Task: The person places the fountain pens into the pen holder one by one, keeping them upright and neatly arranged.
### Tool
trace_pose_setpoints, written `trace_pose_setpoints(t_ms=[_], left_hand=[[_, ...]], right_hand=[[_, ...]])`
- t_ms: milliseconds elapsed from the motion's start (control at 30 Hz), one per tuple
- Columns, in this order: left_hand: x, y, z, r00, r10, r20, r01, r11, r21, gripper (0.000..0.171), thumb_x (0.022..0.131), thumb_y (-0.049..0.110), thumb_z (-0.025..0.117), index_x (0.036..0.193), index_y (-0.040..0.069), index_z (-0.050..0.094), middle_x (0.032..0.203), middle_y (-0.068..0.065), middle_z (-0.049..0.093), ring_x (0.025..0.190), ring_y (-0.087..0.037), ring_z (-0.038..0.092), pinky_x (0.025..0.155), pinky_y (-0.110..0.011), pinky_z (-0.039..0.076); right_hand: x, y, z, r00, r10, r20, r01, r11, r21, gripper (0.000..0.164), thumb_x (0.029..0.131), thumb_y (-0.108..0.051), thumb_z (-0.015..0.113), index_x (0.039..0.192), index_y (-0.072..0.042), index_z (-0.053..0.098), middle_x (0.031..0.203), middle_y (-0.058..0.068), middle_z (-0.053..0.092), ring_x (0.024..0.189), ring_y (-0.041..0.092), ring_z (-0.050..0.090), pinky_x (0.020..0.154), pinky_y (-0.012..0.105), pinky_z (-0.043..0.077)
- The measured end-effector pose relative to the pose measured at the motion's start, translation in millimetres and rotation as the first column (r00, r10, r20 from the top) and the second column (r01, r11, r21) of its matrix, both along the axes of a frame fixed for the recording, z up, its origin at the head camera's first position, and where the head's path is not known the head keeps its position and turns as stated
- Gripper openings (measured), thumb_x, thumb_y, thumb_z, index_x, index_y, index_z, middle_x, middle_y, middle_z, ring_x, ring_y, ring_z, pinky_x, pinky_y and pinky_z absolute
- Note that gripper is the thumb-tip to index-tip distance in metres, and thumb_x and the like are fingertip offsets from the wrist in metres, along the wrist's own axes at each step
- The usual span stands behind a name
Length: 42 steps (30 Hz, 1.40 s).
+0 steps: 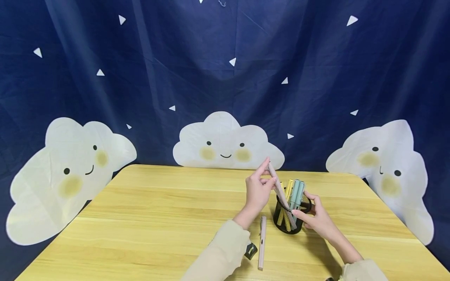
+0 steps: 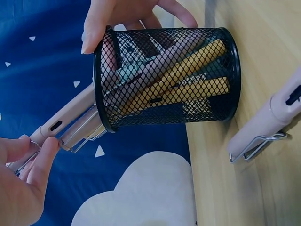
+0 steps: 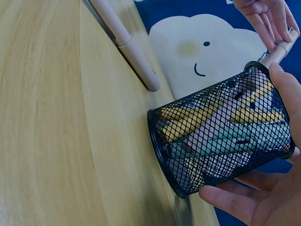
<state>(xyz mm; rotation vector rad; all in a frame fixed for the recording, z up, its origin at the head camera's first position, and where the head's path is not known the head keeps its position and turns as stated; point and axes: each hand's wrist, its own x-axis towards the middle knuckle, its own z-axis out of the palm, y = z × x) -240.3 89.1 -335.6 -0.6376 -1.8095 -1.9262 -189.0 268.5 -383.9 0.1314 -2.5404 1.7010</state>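
Note:
My left hand (image 1: 258,190) pinches the upper end of a pale pink pen (image 2: 70,109) between thumb and fingers. That pen leans to the left, its lower part inside a black mesh pen holder (image 1: 289,232). Another pale pink pen (image 2: 82,129) with a wire clip sticks out of the holder beside it. Thumb and fingers of my right hand (image 1: 318,219) grip the holder around its far and right side. Yellow pens (image 1: 289,189) and teal pens (image 1: 297,192) also stand in the holder.
A further pale pink pen (image 1: 262,244) lies on the wooden table (image 1: 158,218), left of the holder and close to my left forearm. A dark blue curtain (image 1: 225,86) with white clouds hangs behind the table's back edge.

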Motion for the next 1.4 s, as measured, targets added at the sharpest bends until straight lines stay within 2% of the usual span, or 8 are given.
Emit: trace_pose_setpoints(t_ms=[233, 400, 500, 767, 1000, 1167, 1400], left_hand=[[0.6, -1.5, -1.8, 0.997, 0.064, -0.032, -0.066, 0.996, -0.065, 0.049, 0.074, -0.010, 0.066, 0.120, 0.002, 0.055, 0.083, -0.016, 0.064, 0.065, -0.017, 0.064, 0.057, -0.018, 0.051], [0.8, -2.6, -5.2, 0.987, 0.131, -0.089, -0.143, 0.979, -0.148, 0.046, 0.073, -0.005, 0.069, 0.117, 0.001, 0.058, 0.080, -0.012, 0.067, 0.068, -0.013, 0.064, 0.062, -0.014, 0.049], [1.3, -3.2, -6.8, 0.985, 0.150, -0.091, -0.163, 0.972, -0.170, 0.045, 0.072, -0.002, 0.070, 0.116, 0.002, 0.059, 0.079, -0.010, 0.067, 0.068, -0.012, 0.064, 0.062, -0.014, 0.049], [2.4, -4.7, -7.8, 0.984, 0.167, -0.070, -0.179, 0.956, -0.231, 0.042, 0.072, 0.004, 0.072, 0.112, 0.005, 0.061, 0.077, -0.006, 0.068, 0.068, -0.009, 0.063, 0.056, -0.013, 0.047], [2.6, -6.3, -10.8, 0.974, 0.197, -0.113, -0.222, 0.934, -0.281, 0.033, 0.072, 0.009, 0.074, 0.104, 0.008, 0.066, 0.075, -0.001, 0.068, 0.068, -0.007, 0.063, 0.049, -0.012, 0.043], [2.1, -7.0, -12.1, 0.970, 0.209, -0.125, -0.238, 0.922, -0.305, 0.028, 0.071, 0.011, 0.074, 0.098, 0.008, 0.068, 0.072, 0.000, 0.067, 0.066, -0.006, 0.062, 0.055, -0.014, 0.043], [3.0, -7.8, -12.6, 0.975, 0.201, -0.097, -0.221, 0.919, -0.326, 0.024, 0.071, 0.013, 0.075, 0.094, 0.009, 0.069, 0.076, 0.002, 0.067, 0.069, -0.006, 0.061, 0.062, -0.017, 0.045]], right_hand=[[1.0, -1.2, 1.8, 1.000, 0.001, 0.008, -0.001, 1.000, 0.004, 0.072, 0.084, -0.017, 0.062, 0.137, -0.006, 0.014, 0.110, 0.031, 0.048, 0.087, 0.022, 0.054, 0.065, 0.039, 0.052], [1.3, -1.7, 2.5, 1.000, 0.000, 0.010, 0.000, 1.000, 0.001, 0.071, 0.084, -0.016, 0.062, 0.137, -0.006, 0.015, 0.109, 0.031, 0.049, 0.086, 0.021, 0.054, 0.065, 0.040, 0.052], [1.2, -1.7, 2.6, 1.000, 0.000, 0.011, 0.000, 1.000, 0.001, 0.071, 0.084, -0.017, 0.062, 0.137, -0.006, 0.015, 0.109, 0.030, 0.049, 0.087, 0.020, 0.053, 0.066, 0.041, 0.052], [1.1, -0.6, 2.5, 1.000, 0.003, 0.006, -0.003, 1.000, 0.000, 0.071, 0.085, -0.017, 0.061, 0.137, -0.006, 0.014, 0.111, 0.032, 0.047, 0.088, 0.021, 0.054, 0.066, 0.041, 0.052], [1.1, -0.4, 1.3, 1.000, 0.001, 0.007, -0.001, 1.000, -0.001, 0.070, 0.085, -0.017, 0.061, 0.137, -0.006, 0.014, 0.109, 0.031, 0.048, 0.087, 0.020, 0.054, 0.067, 0.042, 0.052], [1.7, -0.9, 1.1, 1.000, 0.002, 0.006, -0.002, 1.000, 0.002, 0.071, 0.085, -0.017, 0.061, 0.137, -0.006, 0.014, 0.110, 0.031, 0.047, 0.089, 0.023, 0.054, 0.067, 0.042, 0.052], [1.6, -1.5, 1.1, 1.000, -0.002, 0.000, 0.002, 1.000, 0.007, 0.071, 0.085, -0.017, 0.061, 0.137, -0.006, 0.014, 0.110, 0.031, 0.047, 0.091, 0.024, 0.053, 0.067, 0.042, 0.052]])
